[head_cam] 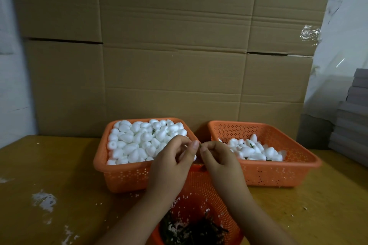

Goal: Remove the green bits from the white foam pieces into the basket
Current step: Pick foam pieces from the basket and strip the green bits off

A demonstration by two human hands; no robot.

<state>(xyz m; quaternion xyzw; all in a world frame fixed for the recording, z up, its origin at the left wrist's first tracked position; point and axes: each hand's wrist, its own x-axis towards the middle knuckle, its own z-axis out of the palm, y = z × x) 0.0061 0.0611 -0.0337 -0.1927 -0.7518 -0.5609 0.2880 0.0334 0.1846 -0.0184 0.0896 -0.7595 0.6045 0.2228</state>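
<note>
My left hand (175,162) curls round a white foam piece (194,157), mostly hidden inside the fingers. My right hand (218,160) meets it thumb to thumb and pinches a thin green bit (200,146) at the piece's tip. Both hands hover above a round orange basket (201,189) near me, which holds dark green bits (191,230) and white crumbs. An orange basket (119,173) on the left is full of white foam pieces (139,141). An orange basket (278,173) on the right holds fewer foam pieces (256,150), some with green showing.
The baskets stand on a yellow-brown table (49,175) with white foam crumbs scattered on it. Tall cardboard boxes (175,45) form a wall right behind the baskets. A stack of grey flat items (352,121) sits at the far right.
</note>
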